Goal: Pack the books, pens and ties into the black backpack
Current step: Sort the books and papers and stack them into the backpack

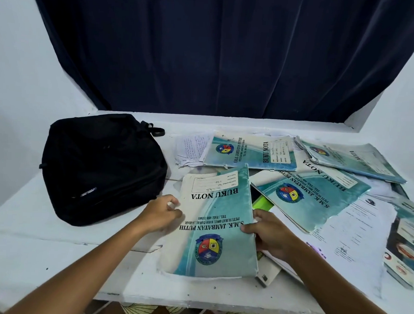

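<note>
Head cam: looks like the book-gathering step. Both hands pinch the nearest notebook [216, 219] at lower centre, left hand [161, 213] on its left edge, right hand [268, 232] on its right. Black backpack [102, 165] lies at centre left, seemingly zipped, so opening it probably comes next. Can't spot pens or ties.

backpack [102, 168] left on table [52, 249], notebooks [252, 150] scattered right of it

The nearest notebook [212, 224] reads "BUKU NOTA" and "S.M.K. JAMBATAN PUTIH" (upside down); the far notebook [249, 150] repeats both, smaller print seemingly an address.
</note>
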A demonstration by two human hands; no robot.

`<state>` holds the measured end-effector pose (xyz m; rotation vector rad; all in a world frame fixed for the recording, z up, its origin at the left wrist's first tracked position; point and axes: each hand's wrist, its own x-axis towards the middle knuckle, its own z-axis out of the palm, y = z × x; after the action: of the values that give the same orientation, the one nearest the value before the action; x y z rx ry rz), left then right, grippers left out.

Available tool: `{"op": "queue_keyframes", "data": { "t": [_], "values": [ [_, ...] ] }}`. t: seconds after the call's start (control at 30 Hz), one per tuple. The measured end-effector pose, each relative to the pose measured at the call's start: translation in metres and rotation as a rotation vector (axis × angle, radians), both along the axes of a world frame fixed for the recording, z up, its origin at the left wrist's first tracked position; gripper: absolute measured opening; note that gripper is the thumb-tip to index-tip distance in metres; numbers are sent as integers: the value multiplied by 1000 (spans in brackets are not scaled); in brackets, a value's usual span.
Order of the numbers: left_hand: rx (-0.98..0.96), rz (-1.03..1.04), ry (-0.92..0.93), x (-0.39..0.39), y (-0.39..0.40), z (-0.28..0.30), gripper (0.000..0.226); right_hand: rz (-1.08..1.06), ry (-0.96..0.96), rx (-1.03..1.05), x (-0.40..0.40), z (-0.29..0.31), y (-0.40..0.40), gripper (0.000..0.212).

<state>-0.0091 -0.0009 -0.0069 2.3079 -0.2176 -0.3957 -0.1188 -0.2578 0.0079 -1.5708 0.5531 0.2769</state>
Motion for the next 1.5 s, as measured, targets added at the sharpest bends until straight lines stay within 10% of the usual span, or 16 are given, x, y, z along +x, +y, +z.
{"op": "queue_keyframes", "data": {
  "t": [0.27, 0.43, 0.67, 1.1, 1.23, 1.5],
  "values": [
    [-53, -205, -356, 28, -11, 59, 77, 208, -47, 7, 25, 46, -47, 39],
    [328, -499, -722, 32, -30, 88, 112, 571, 17, -223, 58, 73, -73, 41],
    [303, -677, -234, 42, -28, 58, 40, 867, 127, -429, 97, 58, -33, 33],
    [517, -649, -193, 78, -32, 34, 52, 657, -179, -967, 113, 44, -14, 17],
    [167, -493, -107, 98, -52, 38, 40, 229, -230, -738, 117, 54, -51, 15],
    [-867, 305, 882, 104, -137, 27, 20, -659, -163, -414, 116, 48, -139, 17]
  ]
}}
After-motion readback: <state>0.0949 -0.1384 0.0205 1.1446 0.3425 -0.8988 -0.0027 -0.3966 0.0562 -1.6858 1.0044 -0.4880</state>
